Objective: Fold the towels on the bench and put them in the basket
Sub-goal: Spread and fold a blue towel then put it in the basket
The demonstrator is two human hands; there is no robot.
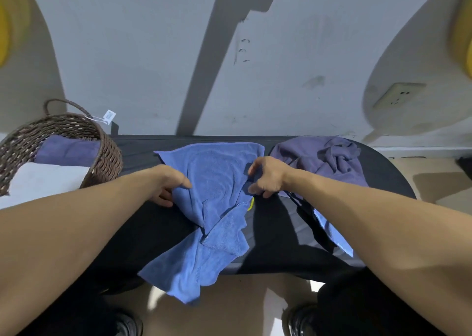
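Blue terry cloth is bunched between both hands at the middle of the bench. The left hand (171, 185) pinches the left edge of the blue towel (217, 180), thumb on top and fingers curled beneath. The right hand (265, 176) grips the towel's right edge at about 3 o'clock from the left, its fingers curled into the fabric. The towel's far half lies flat on the black bench (281, 223), while its near half is crumpled and hangs over the bench's front edge toward 6 o'clock. A small yellow tag (252, 204) shows just below the right hand.

At 2 o'clock from the hands a crumpled purple towel (329, 157) lies on the bench's right end, with another blue cloth (332, 229) partly under the right forearm. At 9 to 10 o'clock stands the brown woven basket (102, 157), holding a folded purple towel (66, 150) and a folded white towel (48, 177). A paper label (109, 116) hangs from the basket's handle. A wall socket (398, 94) sits at 1 o'clock.
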